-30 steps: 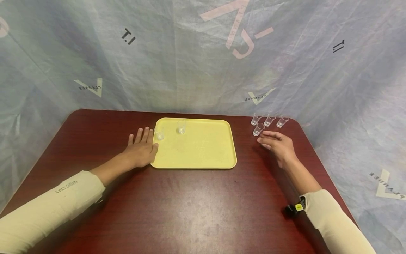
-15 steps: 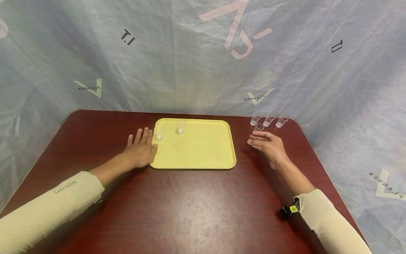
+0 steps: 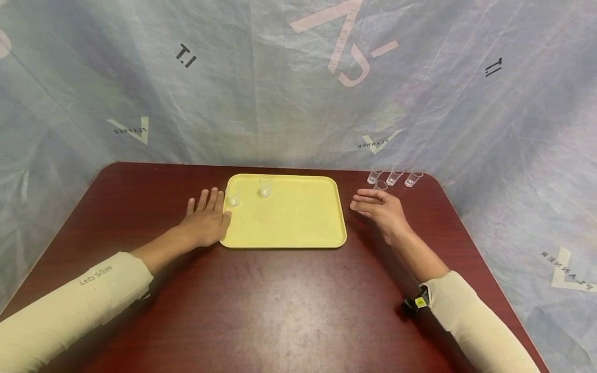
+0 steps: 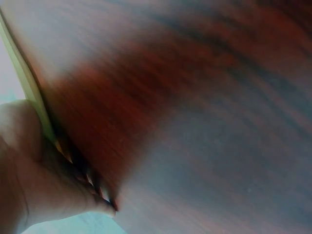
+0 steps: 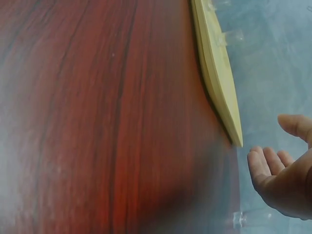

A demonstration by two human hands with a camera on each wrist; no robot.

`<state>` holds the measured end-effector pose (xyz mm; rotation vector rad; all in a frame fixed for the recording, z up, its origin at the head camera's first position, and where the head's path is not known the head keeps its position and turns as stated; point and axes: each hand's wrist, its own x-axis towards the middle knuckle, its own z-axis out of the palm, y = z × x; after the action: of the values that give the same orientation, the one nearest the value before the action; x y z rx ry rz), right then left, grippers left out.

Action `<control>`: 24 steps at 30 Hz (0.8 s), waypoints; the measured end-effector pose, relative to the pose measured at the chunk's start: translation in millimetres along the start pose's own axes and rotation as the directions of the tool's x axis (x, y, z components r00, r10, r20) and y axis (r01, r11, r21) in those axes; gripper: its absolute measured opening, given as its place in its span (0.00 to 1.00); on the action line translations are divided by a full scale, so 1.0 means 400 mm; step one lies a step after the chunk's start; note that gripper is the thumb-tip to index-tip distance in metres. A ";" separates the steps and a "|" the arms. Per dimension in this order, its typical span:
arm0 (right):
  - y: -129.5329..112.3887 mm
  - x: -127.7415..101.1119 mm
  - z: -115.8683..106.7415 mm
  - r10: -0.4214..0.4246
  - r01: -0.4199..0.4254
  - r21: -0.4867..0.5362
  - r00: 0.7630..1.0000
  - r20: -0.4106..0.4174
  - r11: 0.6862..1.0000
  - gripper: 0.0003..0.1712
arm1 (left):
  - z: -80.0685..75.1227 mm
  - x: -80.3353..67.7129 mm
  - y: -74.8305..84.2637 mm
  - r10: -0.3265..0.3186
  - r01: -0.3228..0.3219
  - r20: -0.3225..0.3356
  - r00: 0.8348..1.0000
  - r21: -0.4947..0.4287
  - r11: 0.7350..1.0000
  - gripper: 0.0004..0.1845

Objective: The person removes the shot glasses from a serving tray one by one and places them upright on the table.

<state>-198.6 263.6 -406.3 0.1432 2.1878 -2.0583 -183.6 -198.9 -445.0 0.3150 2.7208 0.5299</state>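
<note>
In front of you the tray (image 3: 284, 223) lies on the bench (image 3: 280, 300), toward the far side and a little left of middle. Two small cups stand on the tray near its far left corner: one cup (image 3: 232, 196) by the left rim, the other cup (image 3: 265, 187) to its right, close to the far rim. Your left hand (image 3: 205, 220) rests flat on the bench, touching the tray's left edge. Your right hand (image 3: 380, 210) is just right of the tray, between it and the group of four cups (image 3: 393, 177) standing on the bench at the far right corner.
</note>
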 end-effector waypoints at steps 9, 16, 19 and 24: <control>-0.002 0.010 0.045 -0.016 0.015 0.021 0.999 0.031 1.000 0.31 | -0.013 -0.018 0.018 -0.014 0.014 0.002 1.000 -0.007 1.000 0.44; -0.002 0.019 0.078 -0.025 0.024 0.022 0.998 0.049 0.999 0.31 | -0.006 -0.012 0.009 0.004 -0.004 -0.005 1.000 -0.023 1.000 0.45; -0.002 0.021 0.093 -0.024 0.024 0.016 0.998 0.053 1.000 0.33 | -0.003 -0.009 0.005 0.005 -0.005 -0.010 1.000 -0.023 1.000 0.45; -0.002 0.024 0.116 -0.017 0.017 0.005 0.998 0.061 1.000 0.35 | -0.002 -0.006 0.003 0.009 -0.009 -0.005 1.000 -0.020 1.000 0.45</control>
<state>-206.6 217.1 -409.6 0.0615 2.1562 -2.0488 -181.7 -198.8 -443.1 0.3218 2.7181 0.5607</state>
